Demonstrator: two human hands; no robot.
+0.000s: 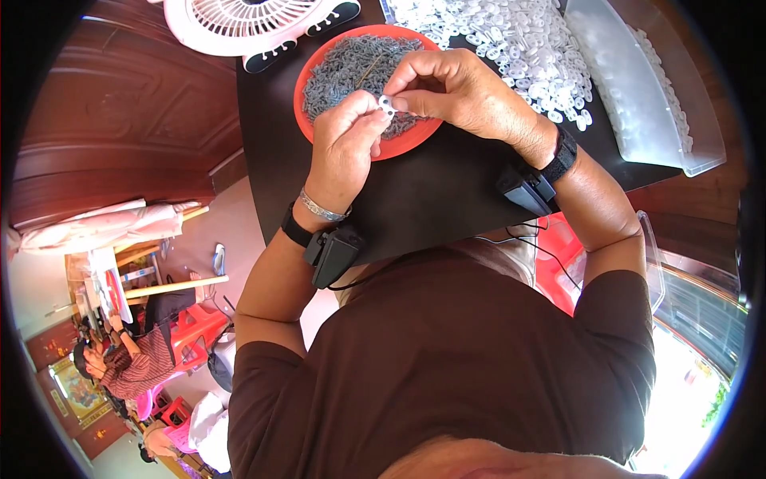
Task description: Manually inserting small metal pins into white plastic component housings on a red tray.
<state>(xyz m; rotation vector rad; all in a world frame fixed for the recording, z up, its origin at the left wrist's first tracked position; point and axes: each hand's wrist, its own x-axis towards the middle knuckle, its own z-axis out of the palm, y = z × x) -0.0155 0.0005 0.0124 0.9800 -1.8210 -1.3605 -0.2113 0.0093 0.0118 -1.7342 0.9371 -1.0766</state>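
Over the red plastic basin (302, 110), my left hand (343, 148) pinches a small white oval plastic piece with dark holes (387, 104) between thumb and fingertips. My right hand (475, 97) meets it from the other side, thumb and index finger closed at the piece's edge. Whatever lies between the right fingertips is too small to make out. Many small grey parts (335, 80) fill the basin beneath both hands. Beyond my right hand spreads a heap of similar white oval pieces (535, 48) on the dark table (439, 191).
A translucent plastic bin (638, 96) lies at the table's right, with more white pieces along it. A pink fan (239, 24) stands at the far left. Lower left, another person (148, 355) sits on a red stool (191, 335). Cables hang near the table's front edge.
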